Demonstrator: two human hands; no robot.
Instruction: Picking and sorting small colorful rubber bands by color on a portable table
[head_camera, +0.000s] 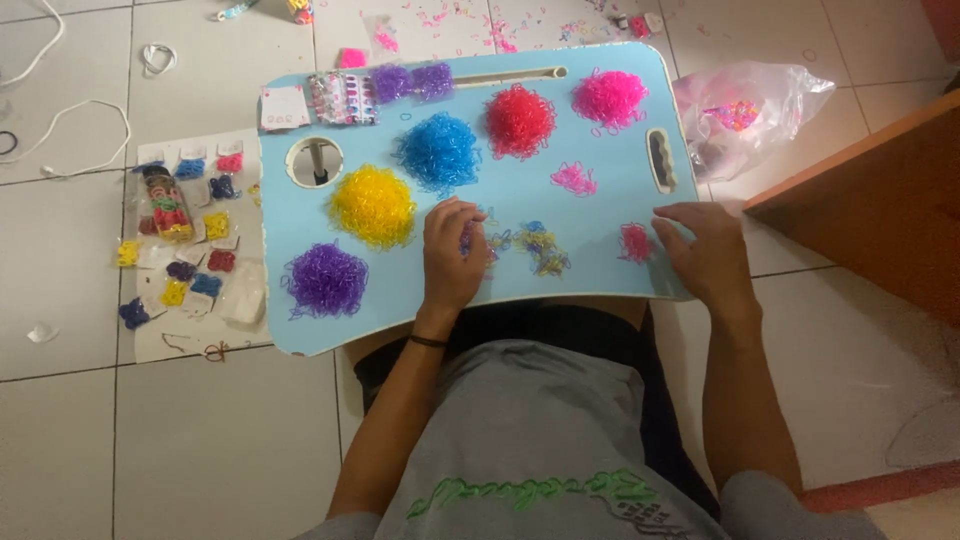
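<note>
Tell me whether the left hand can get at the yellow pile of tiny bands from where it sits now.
Probably yes. The left hand rests flat on the light blue lap table, just beside the yellow pile, with only bare table surface between them. Nothing stands in the way; the purple pile lies lower, off that line.

Evenly and softly lit, daylight-like, with no hard shadows and only faint shade beneath the lap desk's near edge. Mild sheen on floor tiles. Slightly soft focus, wide-angle bending toward corners.
</note>
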